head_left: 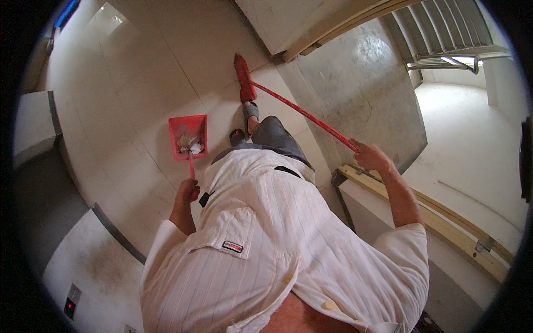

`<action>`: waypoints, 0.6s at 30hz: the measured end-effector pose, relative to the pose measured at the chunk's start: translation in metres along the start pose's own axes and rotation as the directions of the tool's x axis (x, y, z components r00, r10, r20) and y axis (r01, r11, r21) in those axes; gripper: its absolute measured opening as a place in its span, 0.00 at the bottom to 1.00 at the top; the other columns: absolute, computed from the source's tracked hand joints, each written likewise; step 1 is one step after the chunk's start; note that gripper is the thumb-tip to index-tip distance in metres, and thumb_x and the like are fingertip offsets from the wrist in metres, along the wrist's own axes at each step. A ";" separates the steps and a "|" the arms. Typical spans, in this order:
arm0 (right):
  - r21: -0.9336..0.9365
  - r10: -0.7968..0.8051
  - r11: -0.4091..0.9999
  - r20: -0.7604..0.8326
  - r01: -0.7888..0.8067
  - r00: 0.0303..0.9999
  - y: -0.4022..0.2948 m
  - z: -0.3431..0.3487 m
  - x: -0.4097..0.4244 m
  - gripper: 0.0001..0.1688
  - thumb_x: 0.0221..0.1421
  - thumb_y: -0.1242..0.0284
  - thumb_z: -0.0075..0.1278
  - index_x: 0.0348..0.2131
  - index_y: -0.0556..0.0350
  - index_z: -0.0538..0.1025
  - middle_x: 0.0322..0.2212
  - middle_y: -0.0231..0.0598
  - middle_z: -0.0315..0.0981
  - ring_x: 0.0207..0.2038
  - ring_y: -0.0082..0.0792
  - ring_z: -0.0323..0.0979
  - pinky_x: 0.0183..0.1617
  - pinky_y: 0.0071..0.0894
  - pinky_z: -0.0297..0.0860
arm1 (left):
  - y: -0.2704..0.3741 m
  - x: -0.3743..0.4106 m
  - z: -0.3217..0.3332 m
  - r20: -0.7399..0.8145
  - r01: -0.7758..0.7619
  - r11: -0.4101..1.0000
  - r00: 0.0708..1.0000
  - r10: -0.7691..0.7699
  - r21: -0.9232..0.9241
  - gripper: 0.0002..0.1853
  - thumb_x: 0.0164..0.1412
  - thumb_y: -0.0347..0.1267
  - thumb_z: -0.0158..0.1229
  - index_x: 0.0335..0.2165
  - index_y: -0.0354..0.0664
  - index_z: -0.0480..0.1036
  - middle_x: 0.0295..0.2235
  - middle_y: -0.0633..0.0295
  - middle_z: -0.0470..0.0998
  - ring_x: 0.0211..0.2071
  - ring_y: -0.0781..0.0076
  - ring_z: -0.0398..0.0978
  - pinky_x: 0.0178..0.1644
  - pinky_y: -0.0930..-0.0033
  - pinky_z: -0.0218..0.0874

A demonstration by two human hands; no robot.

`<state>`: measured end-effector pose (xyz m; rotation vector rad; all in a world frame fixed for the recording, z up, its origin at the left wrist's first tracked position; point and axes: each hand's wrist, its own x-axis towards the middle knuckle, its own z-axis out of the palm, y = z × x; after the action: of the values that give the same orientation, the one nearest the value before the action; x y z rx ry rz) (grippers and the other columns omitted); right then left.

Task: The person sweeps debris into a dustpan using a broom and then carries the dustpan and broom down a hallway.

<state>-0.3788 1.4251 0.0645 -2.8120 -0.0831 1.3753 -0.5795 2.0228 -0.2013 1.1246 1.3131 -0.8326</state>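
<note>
My left hand (pixel 189 190) is closed around the handle of a red dustpan (pixel 171 139), which is held over or on the tiled floor at the left. Debris (pixel 191 145), with a crumpled white piece among it, lies in the pan near its handle end. My right hand (pixel 369 155) grips the upper end of a broom's red stick (pixel 306 113). The red broom head (pixel 244 79) is beyond my feet, close in front of a grey sandal (pixel 250 110). Whether the bristles touch the floor cannot be told.
Wooden door framing (pixel 333 33) stands at the upper right, with more timber (pixel 441 220) below at the right. Between them a doorway opens onto a concrete landing (pixel 354 91) with a metal railing (pixel 441 29). A wall panel with a red light (pixel 71 301) is at the lower left.
</note>
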 end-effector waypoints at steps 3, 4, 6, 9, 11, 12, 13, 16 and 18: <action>0.089 0.024 0.996 -0.004 -0.023 1.000 -0.012 -0.003 -0.006 0.29 0.54 0.75 0.44 0.56 0.43 0.63 0.20 0.41 0.70 0.19 0.31 0.68 0.23 0.32 0.66 | -0.008 -0.001 0.003 0.004 -0.011 0.998 1.000 0.012 -0.067 0.07 0.52 0.30 0.51 0.22 0.42 0.62 0.14 0.62 0.63 0.13 0.68 0.62 0.15 0.68 0.51; 0.158 0.032 0.987 0.016 -0.034 0.999 -0.014 -0.005 -0.011 0.28 0.54 0.74 0.44 0.56 0.43 0.63 0.19 0.39 0.68 0.18 0.29 0.66 0.21 0.30 0.65 | -0.012 -0.002 0.003 0.000 -0.045 0.995 0.999 0.046 -0.083 0.07 0.52 0.30 0.51 0.22 0.42 0.62 0.14 0.63 0.63 0.13 0.68 0.62 0.15 0.68 0.52; 0.276 0.065 0.958 0.063 -0.080 0.996 -0.012 -0.011 -0.025 0.27 0.55 0.73 0.43 0.54 0.43 0.64 0.17 0.35 0.66 0.16 0.26 0.64 0.18 0.28 0.63 | -0.017 -0.004 0.001 0.075 0.031 0.982 0.997 -0.017 -0.185 0.07 0.52 0.31 0.51 0.24 0.42 0.63 0.14 0.63 0.63 0.13 0.69 0.62 0.15 0.68 0.52; 0.378 0.155 0.902 0.170 -0.209 0.973 0.008 -0.019 -0.056 0.22 0.55 0.71 0.43 0.50 0.44 0.67 0.17 0.30 0.65 0.15 0.22 0.63 0.15 0.26 0.60 | -0.028 -0.012 0.006 0.047 0.039 0.936 0.999 -0.024 -0.350 0.07 0.53 0.32 0.52 0.24 0.42 0.64 0.15 0.62 0.64 0.13 0.69 0.62 0.15 0.68 0.52; 0.440 0.195 0.850 0.249 -0.290 0.949 0.031 -0.022 -0.075 0.17 0.57 0.70 0.43 0.46 0.48 0.69 0.17 0.30 0.66 0.14 0.21 0.63 0.13 0.26 0.60 | -0.035 -0.018 0.019 -0.006 0.000 0.910 1.000 -0.002 -0.414 0.07 0.54 0.32 0.52 0.25 0.43 0.64 0.15 0.62 0.65 0.12 0.69 0.61 0.14 0.67 0.51; 0.502 0.189 0.809 0.272 -0.307 0.944 0.043 -0.021 -0.083 0.15 0.57 0.68 0.43 0.44 0.50 0.70 0.17 0.31 0.66 0.14 0.21 0.63 0.13 0.25 0.59 | -0.039 -0.022 0.025 -0.028 -0.022 0.907 1.000 0.011 -0.421 0.07 0.54 0.32 0.52 0.25 0.43 0.64 0.14 0.62 0.65 0.12 0.69 0.61 0.13 0.67 0.51; 0.529 0.213 0.775 0.297 -0.346 0.931 0.059 -0.018 -0.087 0.13 0.58 0.67 0.43 0.42 0.51 0.71 0.17 0.31 0.67 0.14 0.20 0.63 0.13 0.25 0.59 | -0.044 -0.026 0.035 -0.053 -0.040 0.903 0.998 0.020 -0.427 0.07 0.54 0.32 0.52 0.25 0.43 0.64 0.14 0.62 0.65 0.11 0.69 0.61 0.13 0.66 0.51; 0.418 0.303 0.796 0.350 -0.437 0.887 0.104 -0.004 -0.085 0.11 0.58 0.66 0.43 0.36 0.52 0.72 0.17 0.29 0.66 0.14 0.20 0.64 0.13 0.23 0.59 | -0.062 -0.034 0.067 -0.135 -0.007 0.905 0.989 -0.056 -0.425 0.06 0.55 0.32 0.52 0.26 0.43 0.64 0.14 0.62 0.65 0.11 0.69 0.61 0.13 0.66 0.51; 0.415 0.290 0.804 0.352 -0.426 0.890 0.128 0.011 -0.076 0.11 0.59 0.68 0.39 0.30 0.52 0.72 0.13 0.26 0.62 0.12 0.18 0.59 0.11 0.23 0.56 | -0.073 -0.036 0.079 -0.171 0.021 0.914 0.980 -0.098 -0.404 0.06 0.55 0.33 0.52 0.27 0.42 0.65 0.17 0.60 0.66 0.15 0.66 0.63 0.17 0.65 0.53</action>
<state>-0.4286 1.2933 0.1137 -2.2743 0.7352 1.5690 -0.6292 1.9219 -0.1838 0.8515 1.5967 -0.4733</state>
